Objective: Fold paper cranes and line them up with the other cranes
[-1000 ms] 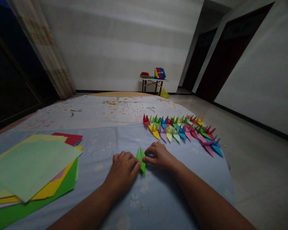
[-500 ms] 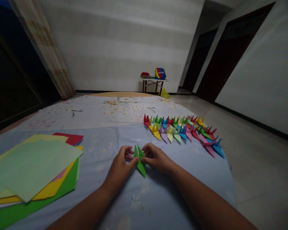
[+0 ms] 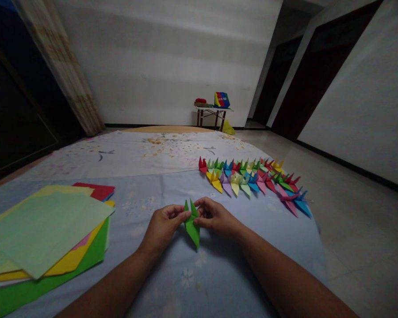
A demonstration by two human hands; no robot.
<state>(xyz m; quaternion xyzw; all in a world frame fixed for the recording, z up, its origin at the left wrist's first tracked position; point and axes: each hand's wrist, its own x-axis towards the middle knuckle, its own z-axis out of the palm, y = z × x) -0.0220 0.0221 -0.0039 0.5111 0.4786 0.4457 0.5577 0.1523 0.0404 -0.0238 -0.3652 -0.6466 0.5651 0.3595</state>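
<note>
A green folded paper piece (image 3: 193, 232), long and pointed with two narrow upright tips, is held between both hands just above the blue floral cloth. My left hand (image 3: 164, 223) pinches its left edge near the upper tips with thumb and fingers. On the other side my right hand (image 3: 215, 217) grips the right edge, the thumb across the middle and the fingers behind it. The wide lower point of the paper hangs free toward me. The fingertips behind the paper are partly hidden.
To the left lies a stack of coloured paper sheets (image 3: 53, 229). Several folded paper cranes (image 3: 235, 183) stand in rows at the right. The tablecloth (image 3: 146, 154) covers a round table; a small side table (image 3: 212, 110) with a colourful bag (image 3: 222, 100) is by the wall.
My left hand has shifted slightly, its thumb moving up toward the paper's left tip. The green paper now shows more of its lower part and points a little more toward me.
</note>
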